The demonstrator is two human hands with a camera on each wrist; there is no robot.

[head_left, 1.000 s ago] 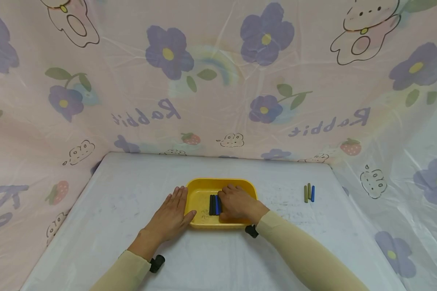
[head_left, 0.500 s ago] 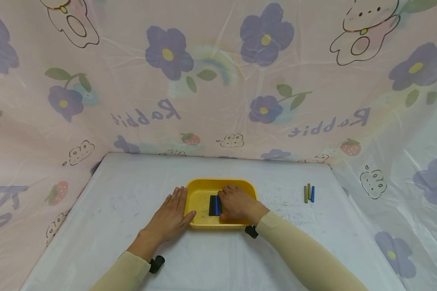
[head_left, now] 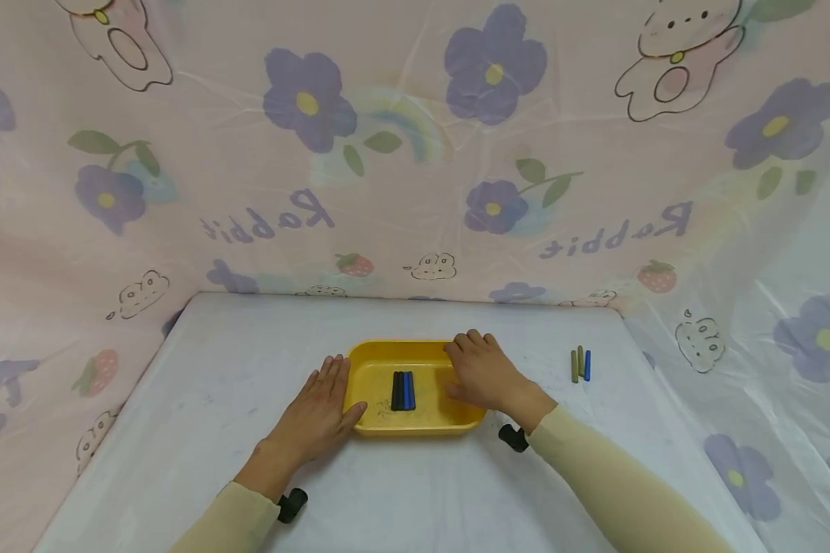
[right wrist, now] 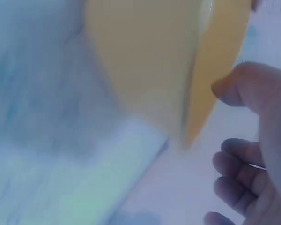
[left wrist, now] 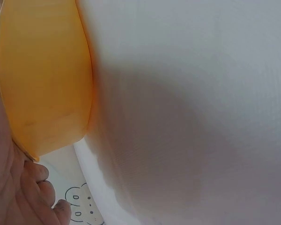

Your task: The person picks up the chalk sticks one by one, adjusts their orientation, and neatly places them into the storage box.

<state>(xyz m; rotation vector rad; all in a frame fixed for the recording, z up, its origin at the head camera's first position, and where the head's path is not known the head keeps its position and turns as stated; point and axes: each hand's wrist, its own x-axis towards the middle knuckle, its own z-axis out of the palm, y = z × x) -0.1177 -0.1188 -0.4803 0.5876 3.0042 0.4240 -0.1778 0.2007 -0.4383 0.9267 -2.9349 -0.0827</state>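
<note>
Left hand (head_left: 316, 412) rests flat against the yellow tray (head_left: 380, 424); right hand (head_left: 485, 374), fingers relaxed, holds nothing at its right rim.

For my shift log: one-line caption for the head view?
Left hand flat beside yellow tray holding three crayons; right hand above its right rim.

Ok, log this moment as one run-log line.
left hand: flat on table, against yellow tray | right hand: over tray's right rim, holds nothing | tray: crayons | table right: three crayons
</note>
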